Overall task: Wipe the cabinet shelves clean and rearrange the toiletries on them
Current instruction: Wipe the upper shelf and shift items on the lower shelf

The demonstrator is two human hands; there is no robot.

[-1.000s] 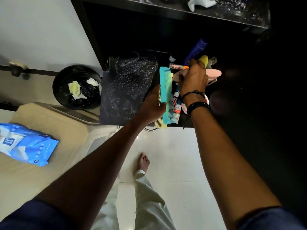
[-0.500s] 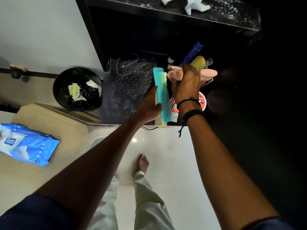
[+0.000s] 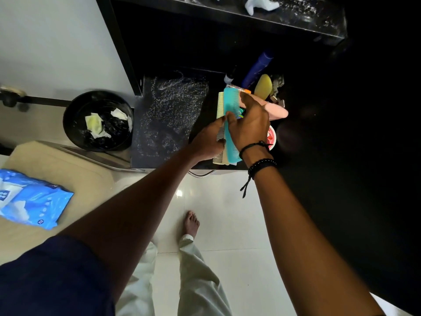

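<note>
Now the black cabinet [image 3: 123, 42] shows two shelves: one upper shelf [image 3: 296, 17], speckled with dust and carrying one white object [image 3: 259, 4], and one lower shelf [image 3: 173, 115], whose left half lies bare and just as speckled while the toiletries [image 3: 260, 91] crowd its right half. On the floor to the left stands one black bin [image 3: 70, 106] holding two pale scraps of tissue, and nearer lies one blue pack of wipes [image 3: 34, 199]. What has changed within the last second is at the hands: the right hand [image 3: 250, 120], which was back on the pink item [image 3: 278, 111], has come forward, and its thumb and curled fingers now grip the teal comb [image 3: 231, 99]; the left hand [image 3: 208, 140] has stayed at the shelf's front edge and pinches the cream comb [image 3: 219, 103], which now shows full length just beside the teal one instead of under it. I judge that the two combs are being squared up together, so rearranging is under way, while the dust says the wiping of this shelf is not finished. Around the combs I count one blue tube [image 3: 257, 67], one yellow bottle [image 3: 264, 83], one small orange-capped tube [image 3: 241, 90] and one red-and-white tub [image 3: 271, 135]; other small items there are too dark to tell.
</note>
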